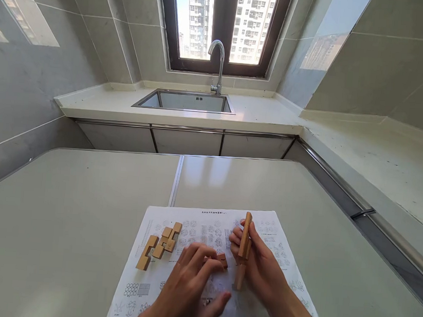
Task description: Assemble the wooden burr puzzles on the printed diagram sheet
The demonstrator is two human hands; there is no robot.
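Observation:
My right hand is closed around notched wooden puzzle pieces, held upright over the printed sheet. A lighter-looking end juts out below the fingers; how the pieces fit together is partly hidden. My left hand hovers low over the sheet with its fingers bent and its thumb spread away from them. At its fingertips lies a reddish-brown wooden block, partly covered by the fingers; whether they touch it I cannot tell. Left of that hand, several paler notched wooden pieces lie in a slanting row on the sheet.
The printed sheet, covered with small diagrams, rests on a pale table with a seam down its far half. Beyond stand a counter, a steel sink and a faucet under a window. Another counter runs along the right.

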